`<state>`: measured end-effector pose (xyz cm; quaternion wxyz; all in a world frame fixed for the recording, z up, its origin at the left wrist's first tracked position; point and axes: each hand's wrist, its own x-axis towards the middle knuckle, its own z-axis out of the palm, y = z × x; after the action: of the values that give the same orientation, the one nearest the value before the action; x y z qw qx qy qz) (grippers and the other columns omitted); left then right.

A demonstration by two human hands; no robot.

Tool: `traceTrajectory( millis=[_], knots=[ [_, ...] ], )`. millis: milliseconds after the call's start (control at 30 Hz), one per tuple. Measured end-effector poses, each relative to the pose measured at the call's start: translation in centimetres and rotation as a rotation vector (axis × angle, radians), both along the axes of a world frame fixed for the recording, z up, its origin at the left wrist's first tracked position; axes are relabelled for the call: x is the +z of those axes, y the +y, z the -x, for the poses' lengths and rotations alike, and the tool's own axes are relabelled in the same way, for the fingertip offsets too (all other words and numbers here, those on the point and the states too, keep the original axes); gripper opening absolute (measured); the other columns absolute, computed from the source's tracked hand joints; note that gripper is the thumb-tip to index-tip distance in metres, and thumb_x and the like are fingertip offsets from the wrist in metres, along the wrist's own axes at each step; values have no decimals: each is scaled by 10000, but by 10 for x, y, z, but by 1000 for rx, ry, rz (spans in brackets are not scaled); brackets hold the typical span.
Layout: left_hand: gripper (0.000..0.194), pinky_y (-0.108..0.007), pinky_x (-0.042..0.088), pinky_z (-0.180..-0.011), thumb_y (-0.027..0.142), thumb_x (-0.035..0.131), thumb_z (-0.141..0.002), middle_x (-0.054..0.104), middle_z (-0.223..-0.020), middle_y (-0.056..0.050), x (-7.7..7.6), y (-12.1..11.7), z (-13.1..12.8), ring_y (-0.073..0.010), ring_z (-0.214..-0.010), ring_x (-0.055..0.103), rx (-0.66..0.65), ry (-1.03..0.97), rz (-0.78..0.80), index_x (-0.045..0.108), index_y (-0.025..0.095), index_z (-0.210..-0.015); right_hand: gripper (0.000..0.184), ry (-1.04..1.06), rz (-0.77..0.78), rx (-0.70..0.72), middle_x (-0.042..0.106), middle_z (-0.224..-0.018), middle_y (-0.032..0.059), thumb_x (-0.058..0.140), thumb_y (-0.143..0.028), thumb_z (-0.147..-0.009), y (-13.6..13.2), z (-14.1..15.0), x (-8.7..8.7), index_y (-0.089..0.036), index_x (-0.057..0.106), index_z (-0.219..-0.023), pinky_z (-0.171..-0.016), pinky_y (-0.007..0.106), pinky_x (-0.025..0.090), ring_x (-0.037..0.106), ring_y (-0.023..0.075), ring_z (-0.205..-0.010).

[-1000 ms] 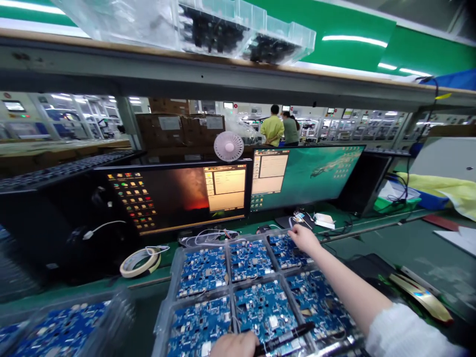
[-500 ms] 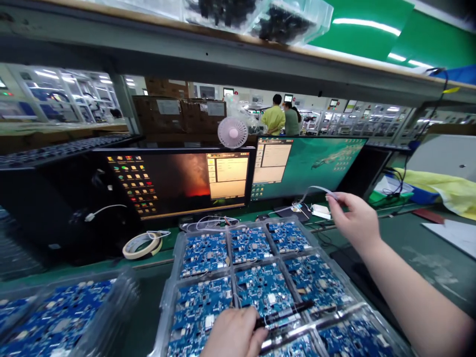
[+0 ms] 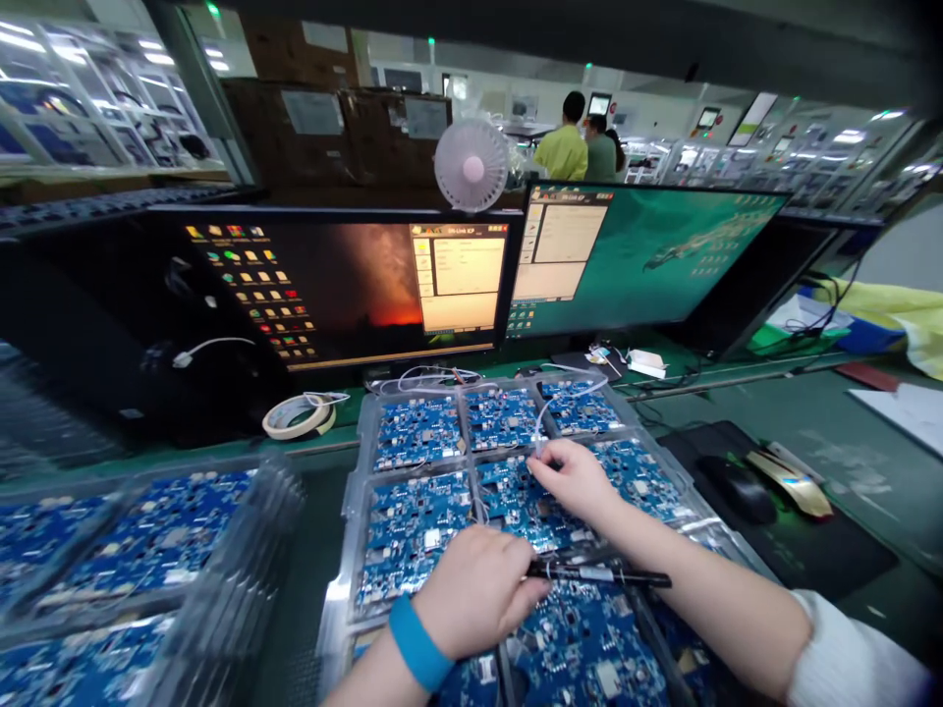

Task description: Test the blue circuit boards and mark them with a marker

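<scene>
My left hand point(image 3: 478, 587), with a blue band at its wrist, is closed around black pens point(image 3: 608, 572), whose ends stick out to the right over the boards. My right hand point(image 3: 576, 479) pinches the end of a thin white cable point(image 3: 566, 403) above the middle of the tray. Beneath both hands lies a clear plastic tray point(image 3: 352, 530) divided into compartments, each holding blue circuit boards point(image 3: 416, 516). The cable's tip is hidden by my right fingers, so I cannot tell whether it touches a board.
A stack of similar trays point(image 3: 250, 550) stands at the left. Behind are a left monitor point(image 3: 346, 295), a right monitor point(image 3: 648, 255), a small fan point(image 3: 471, 165) and a tape roll point(image 3: 299, 416). A computer mouse point(image 3: 737, 488) lies on a dark mat at the right.
My right hand has come down and left from beside the right monitor to over the tray, bringing the cable. My left hand still holds the pens. The camera view has tilted down.
</scene>
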<state>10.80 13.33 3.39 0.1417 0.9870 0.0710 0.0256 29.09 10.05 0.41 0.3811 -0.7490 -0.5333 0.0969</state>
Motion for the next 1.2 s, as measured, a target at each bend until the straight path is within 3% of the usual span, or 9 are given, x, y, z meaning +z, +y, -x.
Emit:
traceTrajectory(
  millis=[167,433,700,967,1200],
  knots=[
    [195,-293,383,-594,349,404,-831,567,-727,-21,2,1,-1,-189,-671,524,-2,22,7,491,175,-812,237,-67,52,31,555,-581,-13,484,-320,-734,17,-6,-3,-183,508,-541,-617,224,368,504,121,-616],
    [214,-288,382,-580,357,394,-832,558,-701,-15,1,2,-2,-184,-647,522,-11,10,0,488,171,-782,247,-114,24,82,547,-590,-11,487,-301,-743,14,-8,-11,-180,483,-529,-618,224,366,500,116,-617],
    [211,-280,378,-593,358,394,-835,558,-707,-11,1,2,-2,-179,-658,518,-3,20,10,490,175,-788,239,-105,23,92,562,-629,-5,499,-303,-744,13,-8,-11,-180,499,-540,-633,226,365,502,117,-635],
    [225,-282,373,-593,367,384,-840,553,-703,-8,-1,1,-3,-180,-657,517,1,28,14,479,176,-769,297,-216,132,126,536,-541,-22,484,-355,-761,12,-6,-6,-179,495,-522,-669,234,325,477,109,-579],
    [224,-280,371,-574,370,387,-838,555,-698,-9,-2,1,-4,-181,-643,513,15,21,-4,481,176,-777,276,-387,179,149,554,-556,-14,478,-302,-770,14,3,-3,-170,530,-534,-689,251,281,481,106,-589]
  ],
)
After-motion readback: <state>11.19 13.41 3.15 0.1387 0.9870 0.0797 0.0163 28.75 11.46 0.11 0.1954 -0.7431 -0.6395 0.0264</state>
